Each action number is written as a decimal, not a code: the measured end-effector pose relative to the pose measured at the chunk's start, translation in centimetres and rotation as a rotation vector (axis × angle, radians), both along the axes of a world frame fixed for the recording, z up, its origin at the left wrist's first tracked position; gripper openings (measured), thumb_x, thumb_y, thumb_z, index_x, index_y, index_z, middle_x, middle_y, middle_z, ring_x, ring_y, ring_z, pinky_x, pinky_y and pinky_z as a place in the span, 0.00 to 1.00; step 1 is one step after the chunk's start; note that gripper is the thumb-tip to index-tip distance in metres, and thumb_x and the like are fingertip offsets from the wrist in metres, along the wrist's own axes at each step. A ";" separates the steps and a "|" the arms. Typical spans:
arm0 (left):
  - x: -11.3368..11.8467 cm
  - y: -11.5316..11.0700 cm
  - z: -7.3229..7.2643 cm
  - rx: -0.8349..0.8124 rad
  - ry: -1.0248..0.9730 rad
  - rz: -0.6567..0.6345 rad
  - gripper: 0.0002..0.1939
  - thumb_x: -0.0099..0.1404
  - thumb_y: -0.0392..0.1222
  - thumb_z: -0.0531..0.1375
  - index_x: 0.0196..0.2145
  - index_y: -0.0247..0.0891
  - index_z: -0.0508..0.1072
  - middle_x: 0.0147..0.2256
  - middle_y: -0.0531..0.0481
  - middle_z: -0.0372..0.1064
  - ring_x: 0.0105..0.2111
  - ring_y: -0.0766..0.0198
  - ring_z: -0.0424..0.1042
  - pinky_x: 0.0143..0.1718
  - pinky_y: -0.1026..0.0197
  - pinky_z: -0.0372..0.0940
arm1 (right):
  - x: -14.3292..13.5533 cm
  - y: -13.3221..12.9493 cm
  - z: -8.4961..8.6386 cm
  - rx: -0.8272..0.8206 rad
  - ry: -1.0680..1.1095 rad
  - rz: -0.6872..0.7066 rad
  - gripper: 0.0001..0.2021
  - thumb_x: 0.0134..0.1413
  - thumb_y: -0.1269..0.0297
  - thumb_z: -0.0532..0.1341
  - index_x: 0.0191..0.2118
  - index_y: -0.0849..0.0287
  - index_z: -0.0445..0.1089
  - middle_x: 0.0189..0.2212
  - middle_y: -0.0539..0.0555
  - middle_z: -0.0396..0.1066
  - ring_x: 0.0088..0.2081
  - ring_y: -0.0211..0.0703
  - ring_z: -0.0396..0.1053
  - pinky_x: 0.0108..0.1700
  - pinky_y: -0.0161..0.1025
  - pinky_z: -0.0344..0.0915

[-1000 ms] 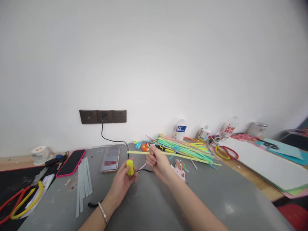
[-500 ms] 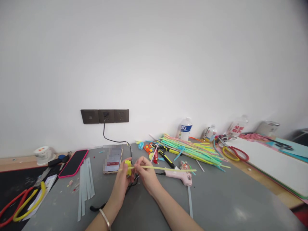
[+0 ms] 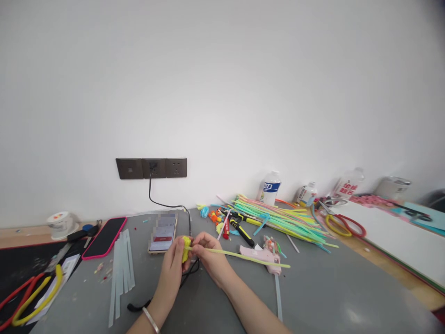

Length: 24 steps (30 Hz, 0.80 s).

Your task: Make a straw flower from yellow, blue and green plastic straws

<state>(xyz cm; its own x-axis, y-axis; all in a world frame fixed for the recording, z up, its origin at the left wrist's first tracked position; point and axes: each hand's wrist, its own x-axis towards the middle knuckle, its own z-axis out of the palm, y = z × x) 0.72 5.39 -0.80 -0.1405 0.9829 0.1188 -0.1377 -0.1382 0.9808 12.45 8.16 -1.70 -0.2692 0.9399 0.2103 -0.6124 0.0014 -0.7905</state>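
Note:
My left hand (image 3: 174, 260) is closed on a small bright yellow fuzzy piece (image 3: 186, 248), which looks like bent pipe cleaner. A long pale yellow pipe cleaner (image 3: 243, 256) runs from that piece out to the right. Close beside the piece, my right hand (image 3: 207, 256) pinches the strand near its left end. Its free end reaches across in front of the pink glue gun (image 3: 266, 260). Fingers hide exactly where strand and piece meet. Behind my left hand, a phone with a lit screen (image 3: 163, 234) leans upright.
Pipe cleaners (image 3: 278, 220) lie heaped near the wall beside yellow-black pliers (image 3: 242, 233). Glue sticks (image 3: 121, 271) and a pink-edged phone (image 3: 105, 238) lie to the left, with red-yellow scissors (image 3: 34, 297) beyond. A black cable (image 3: 189, 220) runs from the wall socket (image 3: 154, 168). Bottles (image 3: 270, 188) stand behind.
The long strand's free right end has dipped, and its left end, which stuck out past my left fingers, now sits at the yellow piece. My right hand is slightly lower.

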 end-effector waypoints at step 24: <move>-0.8 0.8 0.7 0.102 0.086 -0.093 0.18 0.55 0.53 0.66 0.38 0.37 0.80 0.40 0.43 0.76 0.41 0.52 0.74 0.33 0.62 0.72 | 1.0 0.6 0.5 -0.053 0.040 -0.056 0.18 0.40 0.54 0.73 0.25 0.60 0.68 0.17 0.44 0.63 0.22 0.32 0.58 0.29 0.30 0.54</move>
<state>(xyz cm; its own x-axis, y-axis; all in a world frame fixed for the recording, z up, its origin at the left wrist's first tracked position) -0.07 6.20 -0.14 -0.0346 0.9734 0.2264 -0.0710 -0.2284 0.9710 13.43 8.71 -1.16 -0.2081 0.9634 0.1692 -0.6440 -0.0048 -0.7650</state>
